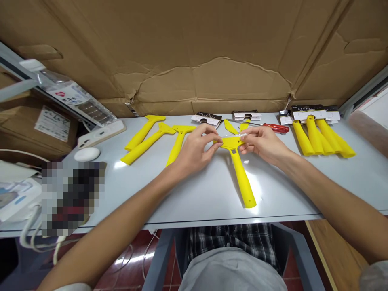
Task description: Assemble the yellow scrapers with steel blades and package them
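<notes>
A yellow T-shaped plastic scraper handle (pixel 242 178) lies on the grey table with its grip pointing at me. My left hand (pixel 198 147) is closed, thumb and fingers pinching the left end of its head. At the right end, my right hand (pixel 262 142) is closed on the head too. Between my fingertips a thin clear strip (pixel 233 136) shows along the head's far edge; its exact kind is hard to make out. Just beyond my hands lie loose yellow head pieces (pixel 230 127) and a red-handled screwdriver (pixel 275 128).
More yellow handles (pixel 141 133) lie to the left. Carded yellow handles (pixel 321 135) are grouped at the right. Black-and-white cards (pixel 207 119) lie at the back before a cardboard wall (pixel 212 48). A bottle (pixel 72 95), white case (pixel 87 154) and phone (pixel 101 134) are at left.
</notes>
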Demonstrator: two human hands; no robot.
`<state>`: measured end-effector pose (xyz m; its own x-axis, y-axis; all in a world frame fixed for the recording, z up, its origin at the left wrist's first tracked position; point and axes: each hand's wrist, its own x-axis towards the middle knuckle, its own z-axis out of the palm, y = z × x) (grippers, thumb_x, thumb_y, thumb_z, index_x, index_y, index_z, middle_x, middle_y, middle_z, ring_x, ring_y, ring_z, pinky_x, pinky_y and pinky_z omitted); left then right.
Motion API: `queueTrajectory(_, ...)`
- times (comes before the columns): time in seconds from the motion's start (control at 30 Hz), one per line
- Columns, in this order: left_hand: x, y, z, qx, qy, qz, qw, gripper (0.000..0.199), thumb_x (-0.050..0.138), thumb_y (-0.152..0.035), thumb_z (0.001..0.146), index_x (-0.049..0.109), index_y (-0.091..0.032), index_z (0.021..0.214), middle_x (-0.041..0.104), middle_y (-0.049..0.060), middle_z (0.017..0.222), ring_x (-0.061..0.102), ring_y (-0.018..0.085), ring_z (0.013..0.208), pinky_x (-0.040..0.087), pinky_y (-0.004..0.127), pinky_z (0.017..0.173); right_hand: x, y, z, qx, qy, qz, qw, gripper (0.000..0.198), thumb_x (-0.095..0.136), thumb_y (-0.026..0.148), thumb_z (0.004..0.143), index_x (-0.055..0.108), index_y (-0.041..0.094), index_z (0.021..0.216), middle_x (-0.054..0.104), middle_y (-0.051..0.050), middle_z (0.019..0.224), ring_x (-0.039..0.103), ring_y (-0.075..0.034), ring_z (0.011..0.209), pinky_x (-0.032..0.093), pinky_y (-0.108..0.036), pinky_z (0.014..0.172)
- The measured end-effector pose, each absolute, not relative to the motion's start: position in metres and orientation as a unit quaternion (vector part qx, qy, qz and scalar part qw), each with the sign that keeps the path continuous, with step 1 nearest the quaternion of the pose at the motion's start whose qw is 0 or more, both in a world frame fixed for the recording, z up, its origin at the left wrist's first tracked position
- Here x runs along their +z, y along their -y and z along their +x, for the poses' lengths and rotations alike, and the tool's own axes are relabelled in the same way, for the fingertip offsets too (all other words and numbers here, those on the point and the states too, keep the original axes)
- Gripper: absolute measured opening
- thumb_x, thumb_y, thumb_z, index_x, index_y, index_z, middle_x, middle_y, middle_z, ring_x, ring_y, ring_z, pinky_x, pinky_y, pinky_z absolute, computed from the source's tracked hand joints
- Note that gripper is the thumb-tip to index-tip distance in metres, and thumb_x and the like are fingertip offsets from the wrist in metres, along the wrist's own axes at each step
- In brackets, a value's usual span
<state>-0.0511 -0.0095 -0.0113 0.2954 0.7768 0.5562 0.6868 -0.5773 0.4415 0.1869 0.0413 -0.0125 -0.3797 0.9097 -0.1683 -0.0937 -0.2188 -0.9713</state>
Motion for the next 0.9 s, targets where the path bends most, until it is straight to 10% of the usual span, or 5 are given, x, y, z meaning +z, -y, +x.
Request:
queueTrajectory(0.43,-0.017,0.01,-0.047,0.421,-0.487,0.743,0.182,0.025,0.068,-0.027,0.093,0.077,-0.022,0.115,0.07,0.008,0.117,0.067,0.019,0.101,0.057,0.032,0.083,-0.013,-0.041,0.187,0.663,0.502,-0.405,0.38,0.022,0.079,0.015,0.08,0.069,0.008,0.098,0.075,-0.014,0.091,0.071,-0.015,0.064,0.066,-0.029,0.066)
queueTrajectory(0.7,-0.013,0.024,-0.031,0.436,-0.507,0.501,0.549,0.096,0.083,-0.038,0.082,0.028,-0.032,0.16,0.059,0.019,0.142,0.075,0.02,0.088,0.064,0.039,0.079,-0.009,-0.034,0.175,0.655,0.418,-0.438,0.452,0.021,0.075,0.01,0.082,0.059,0.013,0.095,0.072,-0.007,0.084,0.073,-0.015,0.067,0.066,-0.027,0.066)
queueTrajectory(0.9,-0.012,0.034,-0.028,0.348,-0.538,0.631,0.436,0.106,0.082,-0.021,0.074,0.029,-0.036,0.165,0.061,0.015,0.14,0.066,0.013,0.067,0.06,0.034,0.069,-0.01,-0.024,0.169,0.682,0.41,-0.425,0.431,0.023,0.073,0.009,0.081,0.056,0.015,0.095,0.07,-0.005,0.084,0.073,-0.015,0.069,0.065,-0.027,0.067)
